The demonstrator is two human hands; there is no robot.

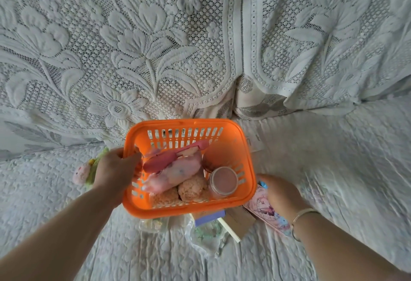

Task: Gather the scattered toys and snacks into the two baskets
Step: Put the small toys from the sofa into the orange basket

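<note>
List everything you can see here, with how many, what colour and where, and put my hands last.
basket: one, orange, centre of the bed.
plush toy: one, pink, inside the basket.
pink case: one, on top of the plush toy.
rice cakes: at least two, beige, basket bottom.
jar: one, clear with a pinkish lid, basket's right side.
small plush: one, pink and green, left of the basket.
card: one, pink with a butterfly, under the right hand.
boxes: two or so, purple and tan, below the basket.
clear packets: a few, below the basket.
bedspread: white, underneath everything.
bracelet: one, silver, right wrist.
left hand: grips the basket's left rim.
right hand: rests on the card.
</note>
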